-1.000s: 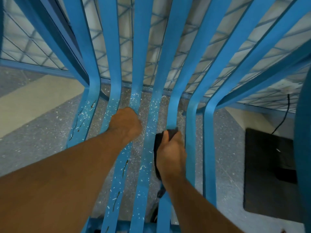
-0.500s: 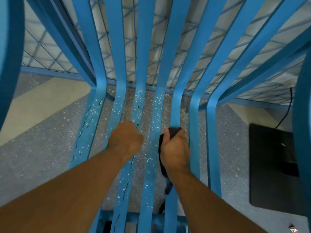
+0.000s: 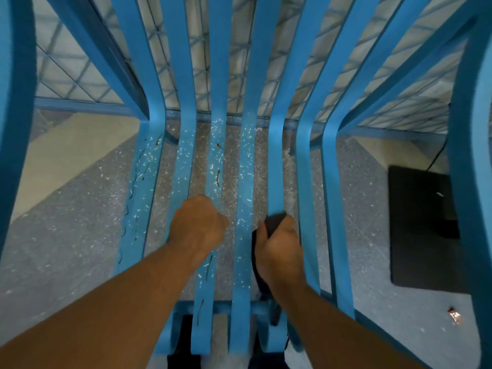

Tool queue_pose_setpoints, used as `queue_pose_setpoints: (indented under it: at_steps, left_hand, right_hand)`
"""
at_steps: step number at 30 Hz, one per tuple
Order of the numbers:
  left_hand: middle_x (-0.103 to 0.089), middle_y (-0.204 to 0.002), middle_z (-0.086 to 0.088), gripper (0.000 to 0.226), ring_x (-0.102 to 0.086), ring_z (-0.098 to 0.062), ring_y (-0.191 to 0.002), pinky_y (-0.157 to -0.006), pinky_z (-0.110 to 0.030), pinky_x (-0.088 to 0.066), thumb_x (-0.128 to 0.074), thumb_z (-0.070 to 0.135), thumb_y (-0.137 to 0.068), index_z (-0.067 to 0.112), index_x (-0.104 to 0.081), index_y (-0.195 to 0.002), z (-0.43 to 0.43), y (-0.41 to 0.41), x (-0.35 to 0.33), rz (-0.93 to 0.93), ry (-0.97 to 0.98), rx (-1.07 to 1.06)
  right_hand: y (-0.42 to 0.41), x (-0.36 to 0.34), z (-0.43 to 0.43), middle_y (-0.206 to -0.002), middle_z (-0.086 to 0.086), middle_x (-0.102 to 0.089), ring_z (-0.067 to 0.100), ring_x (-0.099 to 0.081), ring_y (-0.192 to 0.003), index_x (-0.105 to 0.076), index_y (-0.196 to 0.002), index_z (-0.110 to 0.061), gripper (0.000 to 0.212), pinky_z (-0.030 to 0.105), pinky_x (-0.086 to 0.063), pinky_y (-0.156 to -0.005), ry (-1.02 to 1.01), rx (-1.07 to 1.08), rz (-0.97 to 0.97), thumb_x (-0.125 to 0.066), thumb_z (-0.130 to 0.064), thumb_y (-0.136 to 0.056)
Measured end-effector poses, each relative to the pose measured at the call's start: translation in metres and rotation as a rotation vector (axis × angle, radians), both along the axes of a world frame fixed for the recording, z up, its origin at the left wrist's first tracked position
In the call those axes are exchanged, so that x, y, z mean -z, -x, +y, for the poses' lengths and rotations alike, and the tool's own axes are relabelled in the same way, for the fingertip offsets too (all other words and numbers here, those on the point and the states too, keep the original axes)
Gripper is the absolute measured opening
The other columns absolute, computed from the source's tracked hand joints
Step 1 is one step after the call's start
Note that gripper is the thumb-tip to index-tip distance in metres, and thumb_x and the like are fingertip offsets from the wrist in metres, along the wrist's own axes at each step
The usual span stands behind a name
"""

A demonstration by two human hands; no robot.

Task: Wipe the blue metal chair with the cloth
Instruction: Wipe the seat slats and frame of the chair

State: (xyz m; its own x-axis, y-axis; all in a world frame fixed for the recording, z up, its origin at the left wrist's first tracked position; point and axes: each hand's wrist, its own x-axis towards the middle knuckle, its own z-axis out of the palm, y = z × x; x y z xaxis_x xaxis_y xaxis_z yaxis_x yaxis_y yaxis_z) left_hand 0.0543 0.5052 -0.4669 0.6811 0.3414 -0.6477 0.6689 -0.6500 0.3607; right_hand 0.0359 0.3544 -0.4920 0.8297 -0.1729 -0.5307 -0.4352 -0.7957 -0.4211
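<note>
Speckled grey terrazzo floor (image 3: 80, 235) shows through the gaps of the blue metal chair (image 3: 277, 161), viewed from above, with a wire mesh panel (image 3: 80, 81) behind it and a black mat (image 3: 420, 230) lying on the floor to the right. The chair is built of flat, ribbon-like painted slats that run along the seat and bend upward into the backrest; their finish is smooth and matt. The left hand (image 3: 198, 227) braces the frame, its grip closed round a seat slat. The right hand (image 3: 279, 249) has its grip closed on the cloth (image 3: 274, 221), a dark, soft, bunched fabric wrapped about the slat just right of centre, with a tail hanging below the seat. White flecks (image 3: 183, 161) and thin brown streaks (image 3: 218, 178) cover the slats to the left, whereas those to the right appear clean, which suggests the work is roughly half done. To do this step well, the cloth should probably enclose the slat on top and both edges and travel its whole length in one firm stroke, with the bracing hand moved aside before the neighbouring soiled slat is taken.
</note>
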Motion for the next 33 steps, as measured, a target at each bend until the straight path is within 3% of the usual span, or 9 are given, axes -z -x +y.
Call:
queue_pose_setpoints:
  at_steps: [5, 9, 12, 17, 21, 25, 28, 30, 33]
  left_hand:
    - [-0.052, -0.075, 0.002, 0.025, -0.052, -0.01, -0.063, -0.046, -0.023, -0.037, -0.064, 0.033, -0.09, 0.011, -0.052, -0.087, -0.007, 0.035, 0.0, -0.028, 0.006, 0.027]
    - [-0.05, -0.078, 0.003, 0.034, -0.055, -0.016, -0.071, -0.053, -0.025, -0.04, -0.061, 0.037, -0.091, 0.007, -0.052, -0.103, -0.01, 0.06, -0.008, -0.034, 0.006, 0.048]
    - [-0.049, -0.076, 0.005, 0.035, -0.049, -0.009, -0.063, -0.048, -0.022, -0.035, -0.061, 0.036, -0.091, 0.007, -0.051, -0.106, -0.01, 0.08, -0.019, -0.031, 0.021, 0.053]
    - [-0.062, -0.096, -0.007, 0.047, -0.062, -0.026, -0.085, -0.066, -0.028, -0.045, -0.062, 0.038, -0.09, 0.005, -0.049, -0.121, -0.008, 0.114, -0.026, -0.01, -0.002, 0.069]
    - [-0.065, -0.093, -0.006, 0.045, -0.063, -0.026, -0.084, -0.071, -0.031, -0.052, -0.062, 0.036, -0.089, 0.009, -0.049, -0.123, -0.015, 0.139, -0.022, -0.049, 0.003, 0.031]
    - [-0.063, -0.087, -0.004, 0.05, -0.062, -0.02, -0.074, -0.058, -0.026, -0.05, -0.06, 0.034, -0.09, 0.009, -0.045, -0.131, -0.025, 0.156, -0.018, -0.082, 0.053, -0.02]
    - [-0.061, -0.083, -0.001, 0.049, -0.058, -0.013, -0.066, -0.05, -0.016, -0.04, -0.059, 0.032, -0.092, 0.01, -0.044, -0.133, -0.03, 0.163, -0.017, -0.114, 0.058, -0.035]
    - [-0.061, -0.083, 0.0, 0.048, -0.059, -0.013, -0.068, -0.053, -0.017, -0.042, -0.058, 0.032, -0.093, 0.011, -0.043, -0.134, -0.032, 0.165, -0.018, -0.133, 0.06, -0.048]
    - [-0.061, -0.086, 0.0, 0.051, -0.059, -0.014, -0.071, -0.057, -0.019, -0.041, -0.058, 0.032, -0.093, 0.01, -0.041, -0.136, -0.035, 0.165, -0.019, -0.145, 0.071, -0.074]
  right_hand:
    - [0.017, 0.002, -0.002, -0.118, 0.013, -0.059, 0.032, -0.062, -0.1, -0.027, -0.142, -0.011, 0.055, 0.038, -0.052, -0.08, 0.012, -0.008, -0.068, -0.041, -0.043, -0.099]
    - [0.07, -0.002, -0.015, -0.132, 0.013, -0.053, 0.032, -0.061, -0.107, -0.012, -0.15, -0.016, 0.067, 0.045, -0.054, -0.088, 0.03, -0.046, -0.019, -0.047, -0.037, -0.097]
    - [0.104, -0.006, -0.024, -0.141, 0.012, -0.046, 0.031, -0.055, -0.118, -0.007, -0.153, -0.017, 0.077, 0.042, -0.047, -0.096, 0.04, -0.056, 0.037, -0.054, -0.032, -0.094]
    - [0.135, -0.017, -0.029, -0.153, 0.012, -0.031, 0.03, -0.04, -0.134, 0.004, -0.154, -0.019, 0.089, 0.043, -0.034, -0.11, -0.002, -0.061, 0.083, -0.058, -0.036, -0.093]
    - [0.142, -0.018, -0.032, -0.157, 0.008, -0.021, 0.028, -0.032, -0.14, 0.013, -0.153, -0.025, 0.105, 0.044, -0.032, -0.114, -0.049, -0.072, 0.056, -0.069, -0.034, -0.086]
    - [0.144, -0.013, -0.033, -0.152, 0.01, -0.03, 0.031, -0.042, -0.132, 0.011, -0.153, -0.026, 0.097, 0.045, -0.038, -0.106, -0.005, -0.061, 0.025, -0.062, -0.017, -0.09]
    - [0.144, -0.011, -0.032, -0.15, 0.013, -0.034, 0.034, -0.048, -0.126, 0.01, -0.154, -0.022, 0.086, 0.045, -0.043, -0.1, -0.008, -0.07, 0.01, -0.054, -0.03, -0.096]
    - [0.143, -0.014, -0.034, -0.149, 0.013, -0.037, 0.034, -0.051, -0.122, 0.005, -0.155, -0.021, 0.08, 0.044, -0.044, -0.098, -0.035, -0.065, 0.023, -0.049, -0.038, -0.098]
    - [0.141, -0.022, -0.04, -0.137, 0.011, -0.054, 0.029, -0.057, -0.118, -0.019, -0.154, -0.023, 0.064, 0.04, -0.048, -0.098, -0.048, -0.063, -0.07, -0.042, -0.044, -0.099]
